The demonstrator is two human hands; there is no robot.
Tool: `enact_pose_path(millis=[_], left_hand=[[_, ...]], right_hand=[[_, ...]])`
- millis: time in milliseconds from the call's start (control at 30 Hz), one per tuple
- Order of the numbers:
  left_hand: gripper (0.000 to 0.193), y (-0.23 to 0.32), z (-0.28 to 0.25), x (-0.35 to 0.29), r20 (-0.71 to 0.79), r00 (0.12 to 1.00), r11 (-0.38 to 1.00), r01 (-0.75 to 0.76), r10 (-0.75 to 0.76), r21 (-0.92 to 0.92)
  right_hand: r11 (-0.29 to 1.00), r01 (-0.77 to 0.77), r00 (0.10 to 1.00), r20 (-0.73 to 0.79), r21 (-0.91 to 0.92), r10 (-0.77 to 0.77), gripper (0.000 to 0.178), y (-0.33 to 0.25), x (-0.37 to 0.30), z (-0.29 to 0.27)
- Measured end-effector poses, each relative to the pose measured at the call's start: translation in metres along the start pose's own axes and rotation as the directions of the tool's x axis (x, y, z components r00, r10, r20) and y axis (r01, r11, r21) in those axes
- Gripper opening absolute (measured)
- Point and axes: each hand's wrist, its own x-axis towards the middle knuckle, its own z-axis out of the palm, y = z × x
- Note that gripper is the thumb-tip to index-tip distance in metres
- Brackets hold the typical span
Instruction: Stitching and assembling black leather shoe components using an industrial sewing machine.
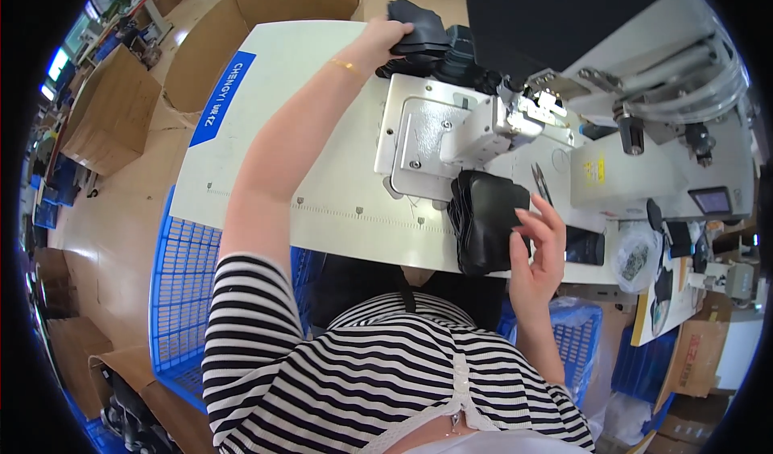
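Note:
My left hand point(380, 42) reaches to the far side of the white table point(322, 172). Its fingers are closed on black leather-like pieces point(420, 29), beside a heap of more black pieces point(460, 55) behind the sewing machine point(475, 136). Close to me, at the front edge, lies a thick stack of black leather-like pieces point(489, 220). Beside that stack's right side is my right hand point(538, 254), its fingers apart and slightly curled, with nothing held. Whether its fingertips touch the stack I cannot tell.
Tweezers point(542, 182) and a dark phone-like object point(585, 246) lie right of the stack. A clear plastic bag point(636, 259) sits at the table's right end. Blue baskets point(183, 289) stand below the front edge; a large cardboard box point(278, 7) stands beyond the table.

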Motion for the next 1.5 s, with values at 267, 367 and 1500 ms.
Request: enact_pose_path(millis=[267, 367, 1500], left_hand=[[0.035, -0.024, 0.037, 0.057, -0.176, 0.976, 0.808, -0.001, 0.13, 0.589], [0.045, -0.028, 0.047, 0.048, -0.181, 0.864, 0.324, 0.022, 0.469, 0.946], [0.056, -0.114, 0.074, -0.306, 0.212, 0.977, 0.889, -0.076, -0.025, 0.452]], right_hand=[[0.987, -0.046, 0.998, -0.043, -0.155, 0.04, 0.019, 0.029, -0.008, -0.015], [0.965, -0.072, 0.994, -0.092, -0.252, 0.05, 0.029, 0.043, -0.007, -0.023], [0.776, -0.616, 0.786, 0.172, 0.134, 0.595, 0.057, 0.064, -0.033, 0.008]])
